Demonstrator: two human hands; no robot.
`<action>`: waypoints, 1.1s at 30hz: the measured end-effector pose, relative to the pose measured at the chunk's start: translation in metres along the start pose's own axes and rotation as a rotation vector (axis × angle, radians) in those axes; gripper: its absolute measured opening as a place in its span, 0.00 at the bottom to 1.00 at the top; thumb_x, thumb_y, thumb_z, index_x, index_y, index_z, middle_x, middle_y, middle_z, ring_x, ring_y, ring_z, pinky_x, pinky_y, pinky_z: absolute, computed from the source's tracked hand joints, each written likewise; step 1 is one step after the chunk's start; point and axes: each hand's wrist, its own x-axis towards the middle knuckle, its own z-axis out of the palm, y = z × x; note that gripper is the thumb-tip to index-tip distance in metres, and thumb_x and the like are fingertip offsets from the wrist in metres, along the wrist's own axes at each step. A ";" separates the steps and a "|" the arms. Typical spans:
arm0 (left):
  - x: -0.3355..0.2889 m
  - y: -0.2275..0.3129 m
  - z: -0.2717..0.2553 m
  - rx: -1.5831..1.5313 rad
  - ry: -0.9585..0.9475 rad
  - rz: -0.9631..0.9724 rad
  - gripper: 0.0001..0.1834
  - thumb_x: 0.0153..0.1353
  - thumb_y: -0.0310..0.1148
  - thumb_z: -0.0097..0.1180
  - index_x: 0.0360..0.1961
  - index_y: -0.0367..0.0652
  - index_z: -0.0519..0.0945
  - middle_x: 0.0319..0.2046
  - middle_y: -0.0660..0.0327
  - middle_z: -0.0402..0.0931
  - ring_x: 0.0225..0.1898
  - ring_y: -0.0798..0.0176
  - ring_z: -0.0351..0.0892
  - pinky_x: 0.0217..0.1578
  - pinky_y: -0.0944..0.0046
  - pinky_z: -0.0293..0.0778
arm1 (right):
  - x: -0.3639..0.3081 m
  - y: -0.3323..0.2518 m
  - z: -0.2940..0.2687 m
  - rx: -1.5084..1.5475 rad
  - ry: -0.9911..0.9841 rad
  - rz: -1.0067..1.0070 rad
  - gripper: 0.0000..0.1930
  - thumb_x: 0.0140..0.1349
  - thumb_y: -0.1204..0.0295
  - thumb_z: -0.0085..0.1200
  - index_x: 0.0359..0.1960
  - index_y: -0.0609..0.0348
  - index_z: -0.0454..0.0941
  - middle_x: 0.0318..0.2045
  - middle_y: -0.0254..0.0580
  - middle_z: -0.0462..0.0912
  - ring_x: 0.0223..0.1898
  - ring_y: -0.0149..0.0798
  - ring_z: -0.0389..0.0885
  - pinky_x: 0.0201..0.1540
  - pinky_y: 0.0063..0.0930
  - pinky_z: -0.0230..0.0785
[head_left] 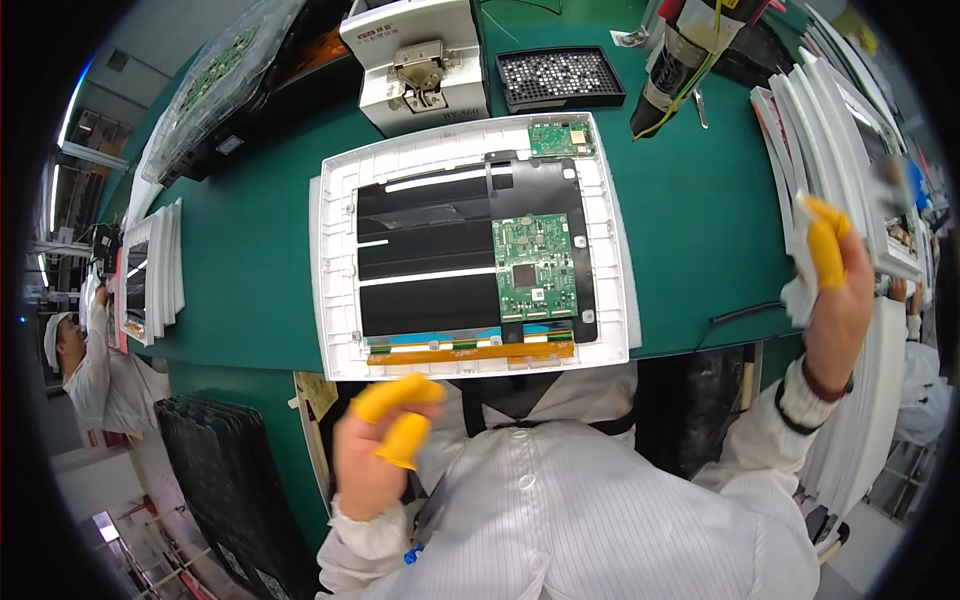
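Note:
In front of me on the green mat lies a white plastic housing [340, 240] with its inside facing up. It holds a black display panel [430, 305], a large green circuit board [535, 250], a smaller board [555, 140] at the top and an orange strip [470, 354] along the near edge. My left hand [378, 450], with yellow finger cots, hovers just off the near left edge, thumb and finger apart and nothing visible between them. At the right, my right hand [840, 305] is raised with bent fingers beside a white sheet-like piece [798, 295]; blur hides its exact grip.
A white machine with a metal fixture [420, 75] and a black tray of small parts [560, 78] stand at the back. White foam-like sheets [815, 150] are stacked at right, more [165, 265] at left. Dark trays [225, 490] stand lower left. Another person [100, 370] works at left.

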 end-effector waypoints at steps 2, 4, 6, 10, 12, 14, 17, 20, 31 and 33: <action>-0.009 -0.006 0.023 -0.099 -0.144 -0.205 0.23 0.64 0.29 0.53 0.60 0.36 0.69 0.48 0.53 0.77 0.44 0.63 0.79 0.47 0.65 0.73 | -0.027 0.008 0.009 0.124 -0.161 0.007 0.11 0.66 0.70 0.51 0.46 0.63 0.78 0.32 0.30 0.75 0.31 0.22 0.70 0.31 0.14 0.62; -0.007 -0.007 0.031 -0.237 -0.273 -0.405 0.27 0.65 0.28 0.51 0.65 0.37 0.62 0.50 0.51 0.76 0.45 0.62 0.79 0.48 0.64 0.73 | -0.042 0.015 0.031 0.201 -0.353 -0.078 0.07 0.60 0.78 0.55 0.39 0.64 0.79 0.31 0.34 0.73 0.31 0.26 0.71 0.32 0.18 0.62; -0.006 -0.010 0.040 -0.302 -0.290 -0.404 0.31 0.67 0.30 0.50 0.67 0.36 0.55 0.51 0.46 0.74 0.46 0.58 0.79 0.49 0.63 0.74 | -0.047 0.013 0.043 0.116 -0.580 -0.239 0.09 0.55 0.78 0.60 0.39 0.61 0.80 0.31 0.38 0.74 0.30 0.34 0.72 0.34 0.24 0.64; -0.002 0.002 0.049 -0.756 -0.218 -0.515 0.30 0.70 0.32 0.44 0.68 0.34 0.49 0.53 0.37 0.69 0.47 0.49 0.78 0.50 0.58 0.75 | -0.041 0.015 0.075 0.073 -0.760 -0.451 0.10 0.56 0.77 0.59 0.41 0.60 0.80 0.31 0.40 0.74 0.32 0.39 0.73 0.34 0.27 0.65; -0.001 0.009 0.054 -0.822 -0.206 -0.526 0.29 0.71 0.33 0.41 0.68 0.36 0.49 0.55 0.37 0.67 0.49 0.47 0.78 0.52 0.55 0.74 | -0.037 0.013 0.088 0.091 -0.824 -0.505 0.10 0.57 0.77 0.58 0.41 0.60 0.80 0.30 0.41 0.73 0.32 0.40 0.73 0.34 0.28 0.65; 0.001 0.008 0.058 -0.866 -0.194 -0.507 0.28 0.72 0.33 0.40 0.68 0.36 0.48 0.56 0.37 0.66 0.50 0.46 0.77 0.53 0.54 0.74 | -0.033 0.012 0.098 0.094 -0.883 -0.504 0.10 0.58 0.77 0.58 0.42 0.62 0.80 0.29 0.41 0.71 0.32 0.42 0.73 0.34 0.29 0.65; 0.003 0.007 0.063 -0.947 -0.169 -0.481 0.27 0.72 0.34 0.38 0.68 0.37 0.49 0.57 0.37 0.65 0.52 0.44 0.76 0.54 0.53 0.74 | -0.031 0.013 0.111 0.094 -0.957 -0.485 0.09 0.58 0.76 0.57 0.41 0.62 0.79 0.29 0.42 0.71 0.32 0.43 0.72 0.33 0.30 0.66; 0.004 0.004 0.065 -1.046 -0.173 -0.477 0.27 0.72 0.35 0.37 0.68 0.37 0.51 0.57 0.38 0.65 0.53 0.44 0.75 0.54 0.53 0.74 | -0.030 0.013 0.119 0.030 -1.020 -0.475 0.07 0.58 0.76 0.57 0.39 0.62 0.79 0.30 0.43 0.71 0.32 0.44 0.73 0.34 0.31 0.66; 0.013 -0.010 0.064 -1.114 -0.258 -0.497 0.26 0.72 0.36 0.38 0.67 0.37 0.54 0.52 0.45 0.72 0.46 0.55 0.79 0.49 0.57 0.75 | -0.023 0.004 0.137 -0.091 -1.142 -0.680 0.14 0.46 0.83 0.59 0.37 0.58 0.80 0.30 0.40 0.72 0.32 0.44 0.74 0.33 0.31 0.69; 0.015 -0.009 0.065 -1.117 -0.239 -0.532 0.27 0.71 0.35 0.41 0.67 0.36 0.55 0.47 0.49 0.75 0.40 0.59 0.79 0.45 0.61 0.75 | -0.023 0.006 0.138 -0.110 -1.148 -0.699 0.14 0.45 0.83 0.59 0.36 0.58 0.80 0.30 0.40 0.72 0.32 0.43 0.75 0.33 0.31 0.70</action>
